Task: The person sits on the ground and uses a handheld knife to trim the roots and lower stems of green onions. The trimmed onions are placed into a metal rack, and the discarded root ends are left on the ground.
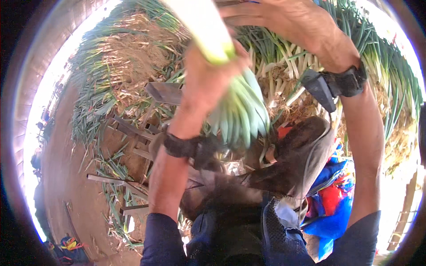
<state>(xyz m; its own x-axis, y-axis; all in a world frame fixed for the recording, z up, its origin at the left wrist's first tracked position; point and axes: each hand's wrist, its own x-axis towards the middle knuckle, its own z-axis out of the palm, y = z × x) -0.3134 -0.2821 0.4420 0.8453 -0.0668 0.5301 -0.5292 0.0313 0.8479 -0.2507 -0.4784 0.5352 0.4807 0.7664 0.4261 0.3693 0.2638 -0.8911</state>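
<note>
My left hand (211,80) is wrapped around a bunch of green onions (242,108). Its thick white stalks (202,26) rise toward the top edge, close to the camera, and the green leaves fan out below my fist. Motion blurs the hand and the white end. Across the top reaches my right hand (275,15), next to the white stalks. Its fingers are smeared and partly hidden behind them, so whether they grip anything does not show. Each wrist wears a black strap with a device.
Green onions lie in heaps at the far left (128,62) and far right (390,88), roots and soil among them. A metal frame (133,146) stands left of my legs. Blue and red plastic bags (330,204) lie at my right. Loose leaves litter the dirt floor (66,177).
</note>
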